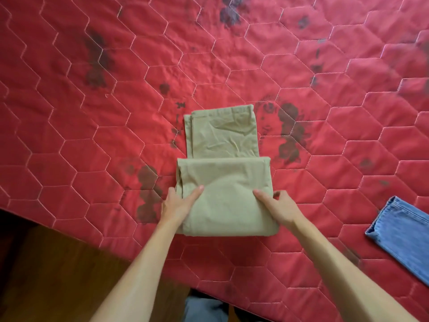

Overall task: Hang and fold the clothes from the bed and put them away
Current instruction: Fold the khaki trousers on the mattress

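A wooden floor (46, 263) fills the lower left corner. The edge of the bed (69, 140) cuts across it on a slant, from mid-left down to bottom centre. The bed's red quilt, stitched in hexagons with dark flower patches, lies bare over a wide stretch on the left and across the whole far side.

The left grip (176, 205) holds the left edge of the pants (225, 182). Its thumb lies flat on top of the cloth and its fingers wrap down over the side. The khaki pants lie at the middle of the bed, near the bed's edge but fully on the quilt. Their near part is a thick, wider fold with a straight far edge. Beyond it a narrower, creased part lies flat and runs away from the person, ending in a squared edge.

The right grip (278, 205) holds the right edge of the same fold, thumb on top and fingers curled at the side. The two forearms reach in from the bottom, and between them a bit of the person's clothed legs (204, 307) shows at the bed's edge.

To the right of the pants is an open band of quilt. Blue jeans (401, 235) lie beyond it, well apart from the pants. They are flat, with one short edge toward the pants, and run off the right side of the view.
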A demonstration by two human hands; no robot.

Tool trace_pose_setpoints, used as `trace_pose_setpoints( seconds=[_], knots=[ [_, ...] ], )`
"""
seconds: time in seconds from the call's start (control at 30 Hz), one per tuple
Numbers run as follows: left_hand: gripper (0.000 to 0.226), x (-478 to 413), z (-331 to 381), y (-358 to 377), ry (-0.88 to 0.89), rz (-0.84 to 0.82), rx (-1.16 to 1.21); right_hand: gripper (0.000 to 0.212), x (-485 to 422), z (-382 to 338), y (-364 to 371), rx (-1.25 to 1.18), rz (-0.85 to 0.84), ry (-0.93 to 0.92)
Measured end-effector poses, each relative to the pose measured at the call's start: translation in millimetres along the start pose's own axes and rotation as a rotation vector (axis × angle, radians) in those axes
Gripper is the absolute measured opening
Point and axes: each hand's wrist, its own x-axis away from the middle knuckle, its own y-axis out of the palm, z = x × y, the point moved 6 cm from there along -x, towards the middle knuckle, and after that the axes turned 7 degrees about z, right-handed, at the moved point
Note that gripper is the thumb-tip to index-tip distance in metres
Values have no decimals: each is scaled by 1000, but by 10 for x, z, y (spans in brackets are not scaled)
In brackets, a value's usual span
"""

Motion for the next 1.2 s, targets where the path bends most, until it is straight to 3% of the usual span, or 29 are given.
trace_pose_setpoints(
  seconds=[0.07,0.13,0.2,0.3,0.43,0.53,0.63,0.73,0.83,0.93,1.07,1.2],
  knots=[
    [118,106,-193,41,-97,-118,11,83,102,215,40,48,-70,57],
    [102,258,-374,27,-164,-245,-18,87,240,391,38,110,-133,89],
    [80,430,-522,-5,-206,-398,-81,76,424,518,-27,178,-191,129],
    [78,578,-657,-114,-196,-524,-186,71,637,598,-151,227,-268,136],
    [66,537,-445,-352,-138,-447,92,59,729,152,-434,101,-254,29],
    [27,440,-158,-482,-86,-388,250,75,608,-221,-572,-40,-209,-31],
    [49,220,58,-498,-92,-172,190,63,394,-455,-512,-142,-128,-140],
    [90,81,211,-462,-31,11,-1,66,153,-526,-331,48,7,-292],
    [111,10,189,-281,2,-80,1,78,60,-453,-82,74,41,-251],
    [113,-101,6,-137,-15,-127,55,92,78,-393,20,31,91,-146],
    [115,-57,-202,-92,-108,-107,148,60,162,-199,96,-224,-108,65],
    [66,279,-209,-106,-208,-302,375,48,455,-175,181,-526,-362,205]
  ],
)
